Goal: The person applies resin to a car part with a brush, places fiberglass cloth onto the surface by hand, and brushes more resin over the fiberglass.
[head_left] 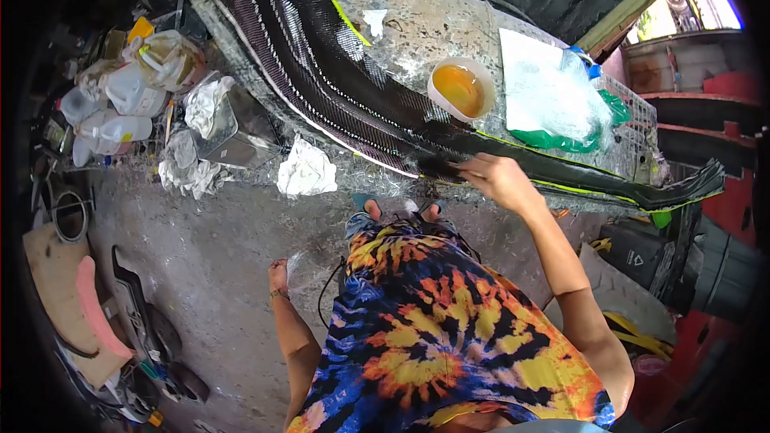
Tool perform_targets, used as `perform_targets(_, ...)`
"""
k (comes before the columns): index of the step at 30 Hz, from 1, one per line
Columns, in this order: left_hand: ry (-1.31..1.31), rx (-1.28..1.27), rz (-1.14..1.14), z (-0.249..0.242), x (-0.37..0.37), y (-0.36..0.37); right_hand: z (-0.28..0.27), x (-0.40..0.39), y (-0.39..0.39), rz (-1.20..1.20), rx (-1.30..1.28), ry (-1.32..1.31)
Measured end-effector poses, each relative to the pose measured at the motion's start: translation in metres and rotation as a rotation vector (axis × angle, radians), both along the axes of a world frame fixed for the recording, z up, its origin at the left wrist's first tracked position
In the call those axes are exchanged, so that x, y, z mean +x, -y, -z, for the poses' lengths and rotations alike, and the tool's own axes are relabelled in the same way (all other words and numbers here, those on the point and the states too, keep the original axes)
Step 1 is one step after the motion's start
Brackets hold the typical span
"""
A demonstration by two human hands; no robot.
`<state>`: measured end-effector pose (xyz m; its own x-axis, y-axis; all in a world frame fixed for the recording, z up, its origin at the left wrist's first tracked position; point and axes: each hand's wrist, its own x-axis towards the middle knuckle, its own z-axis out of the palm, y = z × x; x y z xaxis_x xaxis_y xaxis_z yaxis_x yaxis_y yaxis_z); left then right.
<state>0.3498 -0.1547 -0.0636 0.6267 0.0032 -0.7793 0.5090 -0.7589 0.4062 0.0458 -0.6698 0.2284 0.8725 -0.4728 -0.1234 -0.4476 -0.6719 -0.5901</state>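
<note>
A long curved mould lined with dark woven fabric (337, 96) lies across the workbench (417, 20), with yellow-green tape along parts of its edges. My right hand (501, 182) is at the mould's near edge, fingers pinched together and pointing left; what they hold is too small to make out. Just beyond that hand stands a white tub of amber liquid (461, 88). My left hand (278, 277) hangs low at my side, away from the bench, with a wispy whitish tuft (295, 263) at its fingers.
Crumpled white cloths (307, 167) and plastic jugs (135, 90) sit on the bench's left part. White fibre sheets (549, 88) lie over green plastic at the right. Black bins (634, 261) stand at the lower right, and curved parts (100, 305) lie on the left floor.
</note>
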Motion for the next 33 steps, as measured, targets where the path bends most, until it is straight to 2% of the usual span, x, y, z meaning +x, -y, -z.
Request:
perform_targets(2, -0.010, -0.013, -0.008, 0.013, -0.008, -0.009, 0.005, 0.031, -0.004, -0.171, -0.011, -0.177)
perform_targets(8, -0.048, -0.024, -0.106, 0.022, -0.040, -0.031, 0.003, 0.108, -0.007, -0.313, 0.006, -0.128)
perform_targets(10, 0.047, -0.064, -0.036, 0.029, -0.052, -0.047, -0.001, 0.126, -0.008, -0.306, 0.017, -0.105)
perform_targets(11, -0.013, -0.078, -0.126, 0.040, -0.056, -0.057, -0.004, 0.134, -0.009, -0.287, 0.040, -0.102)
perform_targets(14, 0.044, -0.136, -0.119, 0.088, -0.077, -0.099, -0.009, 0.153, -0.010, -0.297, 0.025, -0.094)
perform_targets(18, 0.081, -0.202, 0.007, 0.077, -0.086, -0.101, -0.019, 0.177, -0.009, -0.307, 0.045, -0.017)
perform_targets(20, 0.012, -0.035, -0.120, 0.062, -0.085, -0.086, -0.029, 0.188, -0.005, -0.255, 0.074, 0.020)
perform_targets(21, 0.013, -0.046, -0.105, 0.067, -0.081, -0.085, -0.032, 0.186, 0.000, -0.168, 0.142, 0.072)
perform_targets(23, 0.052, -0.059, 0.101, 0.080, -0.073, -0.093, -0.051, 0.174, 0.015, 0.041, 0.281, 0.165)
perform_targets(25, 0.096, 0.061, 0.120, 0.085, -0.064, -0.093, -0.051, 0.140, 0.045, 0.315, 0.305, 0.300)
perform_targets(26, 0.084, 0.080, 0.155, 0.059, -0.056, -0.074, -0.055, 0.121, 0.062, 0.430, 0.311, 0.354)
perform_targets(27, 0.075, 0.101, 0.189, 0.029, -0.050, -0.057, -0.048, 0.102, 0.078, 0.455, 0.288, 0.373)
perform_targets(29, 0.015, -0.077, -0.028, 0.046, -0.042, -0.068, -0.010, 0.063, 0.114, 0.521, 0.181, 0.340)
perform_targets(30, 0.025, -0.084, -0.007, 0.049, -0.038, -0.069, 0.018, 0.046, 0.133, 0.513, 0.193, 0.240)
perform_targets(32, 0.169, 0.009, 0.027, 0.051, -0.030, -0.074, 0.076, 0.023, 0.159, 0.278, -0.077, 0.162)
perform_targets(33, 0.181, 0.010, 0.039, 0.047, -0.025, -0.076, 0.091, 0.019, 0.161, 0.292, -0.074, 0.173)
